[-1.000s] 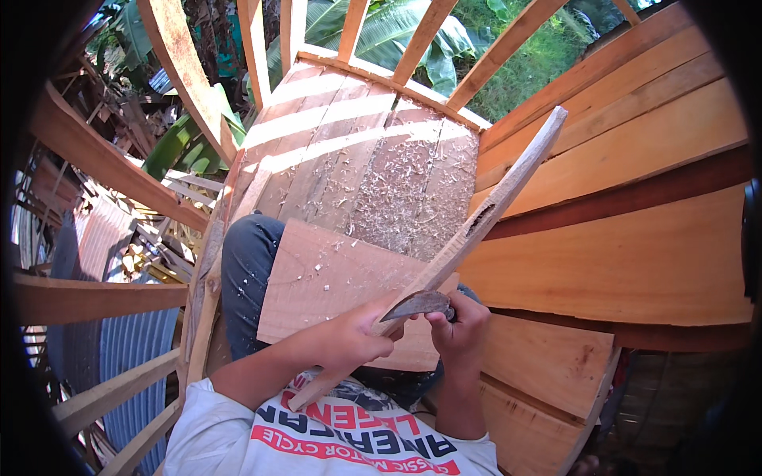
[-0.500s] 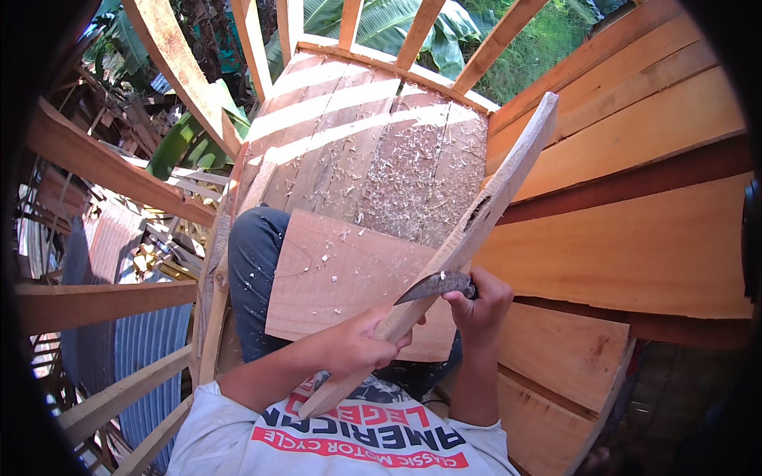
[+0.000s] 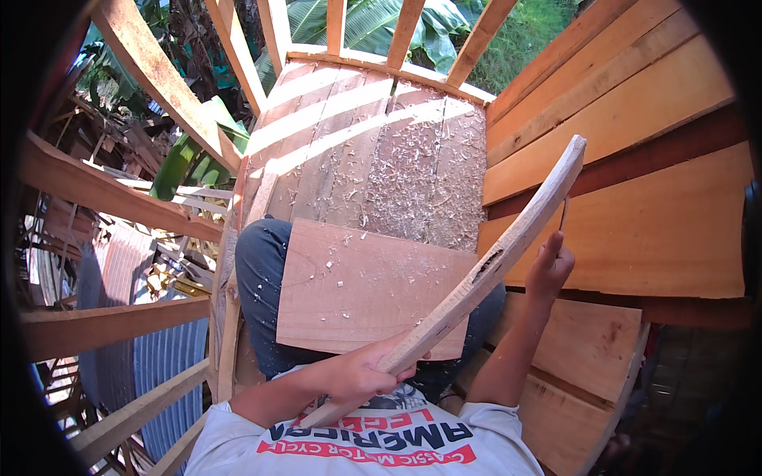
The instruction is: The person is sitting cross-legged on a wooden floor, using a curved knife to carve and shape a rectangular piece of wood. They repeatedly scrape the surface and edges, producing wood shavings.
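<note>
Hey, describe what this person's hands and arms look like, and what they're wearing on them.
The left hand and right hand are ungloved. Both forearms are uncovered below short, pale whitish sleeves, part of a shirt with red and black print.

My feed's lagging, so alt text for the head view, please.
The left hand grips a long, curved wooden piece near its lower end; the right hand holds a blade beside its upper part. A board lies across the person's legs; shavings litter the plank floor beyond.
</note>
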`<state>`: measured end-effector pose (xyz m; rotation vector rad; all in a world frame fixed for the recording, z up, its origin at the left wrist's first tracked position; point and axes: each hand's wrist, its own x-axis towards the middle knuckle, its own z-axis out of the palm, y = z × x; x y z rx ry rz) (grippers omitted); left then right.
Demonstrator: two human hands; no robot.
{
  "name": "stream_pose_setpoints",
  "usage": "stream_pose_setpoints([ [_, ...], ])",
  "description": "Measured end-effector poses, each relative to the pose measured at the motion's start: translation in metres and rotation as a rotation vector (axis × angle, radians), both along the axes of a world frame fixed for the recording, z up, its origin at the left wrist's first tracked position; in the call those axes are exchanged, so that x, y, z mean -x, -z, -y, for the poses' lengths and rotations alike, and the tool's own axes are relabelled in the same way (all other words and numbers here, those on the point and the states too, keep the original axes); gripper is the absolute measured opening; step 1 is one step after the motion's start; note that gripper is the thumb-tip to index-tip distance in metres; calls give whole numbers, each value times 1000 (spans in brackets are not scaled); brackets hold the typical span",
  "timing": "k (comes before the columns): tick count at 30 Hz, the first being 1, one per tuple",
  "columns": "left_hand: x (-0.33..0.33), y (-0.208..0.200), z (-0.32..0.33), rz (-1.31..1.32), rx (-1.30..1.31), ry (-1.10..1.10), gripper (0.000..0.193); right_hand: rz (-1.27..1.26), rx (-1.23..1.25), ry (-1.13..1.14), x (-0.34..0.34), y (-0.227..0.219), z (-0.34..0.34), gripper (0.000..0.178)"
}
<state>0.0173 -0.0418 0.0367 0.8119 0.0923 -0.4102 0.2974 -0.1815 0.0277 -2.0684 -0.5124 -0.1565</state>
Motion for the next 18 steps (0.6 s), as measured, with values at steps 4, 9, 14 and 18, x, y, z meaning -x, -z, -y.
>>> stream_pose_setpoints([
  [4,-4,1,-15,-104,164,-88,60,-66,-26,-224,59,-21,-18,73],
  [9,-11,-7,-19,-162,125,-118,62,165,194,-410,104,-7,-25,69],
  [14,1,-4,-17,-138,36,-112,58,308,305,-376,89,-15,-24,71],
  [18,4,-5,-16,-140,69,-134,58,358,250,-356,81,-11,-30,74],
])
